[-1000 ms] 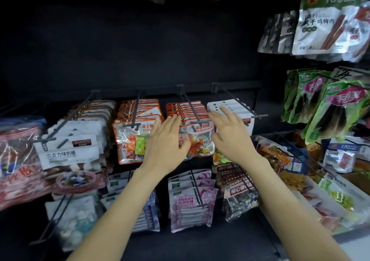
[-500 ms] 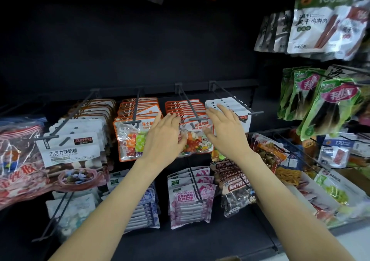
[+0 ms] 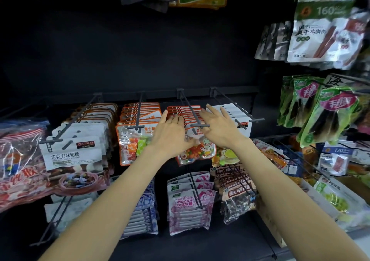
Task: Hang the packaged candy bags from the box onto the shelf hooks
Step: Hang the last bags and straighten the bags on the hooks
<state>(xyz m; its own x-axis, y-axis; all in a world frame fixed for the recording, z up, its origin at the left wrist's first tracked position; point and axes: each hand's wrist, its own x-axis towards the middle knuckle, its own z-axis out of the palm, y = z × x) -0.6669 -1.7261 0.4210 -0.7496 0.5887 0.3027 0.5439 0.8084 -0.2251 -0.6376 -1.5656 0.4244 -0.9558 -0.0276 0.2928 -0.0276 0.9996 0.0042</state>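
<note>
Head view, dark hook shelf. Both forearms reach in from the bottom of the frame to the centre row.

Left hand [image 3: 171, 133]: fingers straight and spread flat, palm down, resting on the front of the orange-edged candy bags [image 3: 197, 150] and on the tops of the bags stacked behind. Not pinching anything.

Right hand [image 3: 219, 127]: fingers straight, slightly fanned, lying over the same stack from the right side, just beside the dark shelf hook [image 3: 192, 113] that carries it. Holds nothing.

The front candy bag, clear window showing mixed coloured sweets, hangs at centre frame on that hook, partly covered by both hands.

Neighbours on the same row: a second orange-edged row of sugar candy bags [image 3: 133, 140] just left; white chocolate-milk candy bags [image 3: 72, 152] further left; white-topped packs [image 3: 238, 116] just right. Lower row: pink and white soft-candy packs [image 3: 189, 206] below centre. Green snack packs [image 3: 330, 114] hang at right of frame.
</note>
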